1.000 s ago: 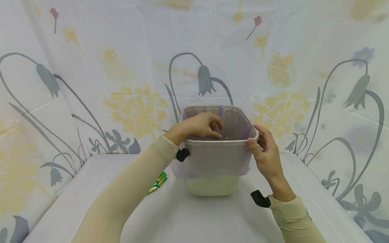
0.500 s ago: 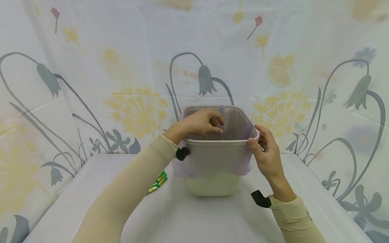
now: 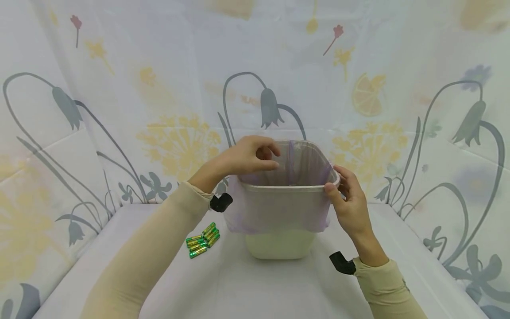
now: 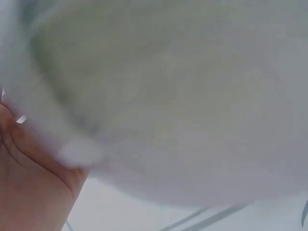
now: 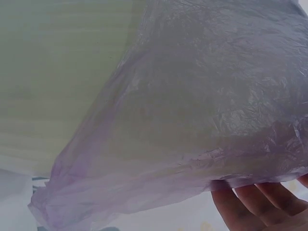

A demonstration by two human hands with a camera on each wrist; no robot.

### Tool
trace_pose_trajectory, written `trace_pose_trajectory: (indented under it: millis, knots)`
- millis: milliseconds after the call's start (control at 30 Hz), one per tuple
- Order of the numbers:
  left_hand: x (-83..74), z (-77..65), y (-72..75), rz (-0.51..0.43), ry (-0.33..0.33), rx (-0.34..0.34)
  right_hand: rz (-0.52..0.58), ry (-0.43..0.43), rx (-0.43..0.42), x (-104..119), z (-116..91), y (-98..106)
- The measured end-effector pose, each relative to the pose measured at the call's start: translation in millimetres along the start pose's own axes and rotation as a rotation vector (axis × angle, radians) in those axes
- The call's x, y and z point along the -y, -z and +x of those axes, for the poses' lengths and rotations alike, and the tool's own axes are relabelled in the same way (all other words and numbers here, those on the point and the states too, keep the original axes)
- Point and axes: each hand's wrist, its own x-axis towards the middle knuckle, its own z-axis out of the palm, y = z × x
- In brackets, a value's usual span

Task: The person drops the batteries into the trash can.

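Note:
A pale plastic bin (image 3: pixel 279 246) stands upright on the table, lined with a thin purple bag (image 3: pixel 284 208) folded down over its rim. My left hand (image 3: pixel 251 155) hovers over the bin's left rim, fingers loosely bent and nothing visible between them. With thumb in front and fingers behind, my right hand (image 3: pixel 350 199) grips the right front corner of the bag-covered rim. The right wrist view shows its fingers (image 5: pixel 255 202) against the crinkled bag. Several green and gold batteries (image 3: pixel 203 239) lie in a cluster left of the bin.
A white cloth covers the table (image 3: pixel 263 288). Behind and at both sides hangs a flower-printed curtain (image 3: pixel 179 88), close beyond the bin. Black wrist mounts (image 3: pixel 221 202) stick out from both sleeves.
My left hand has risen out of the bin and moved left to its rim. More batteries show beside the forearm. The right hand keeps its grip.

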Motion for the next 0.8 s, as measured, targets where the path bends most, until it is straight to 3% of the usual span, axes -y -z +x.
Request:
trace_pose_trajectory:
  millis: [233,533,800]
  knots:
    - [9.5,-27.0,16.5,-0.066,-0.02,-0.115,-0.004,0.02,0.013,1,-1,0]
    - [36.6,-61.8,30.2,-0.062,0.092,-0.152,0.011,0.027,0.003,3,-1,0]
    - [65.6,-90.4,27.1,-0.063,0.157,-0.153,0.004,0.015,0.003,2,-1,0]
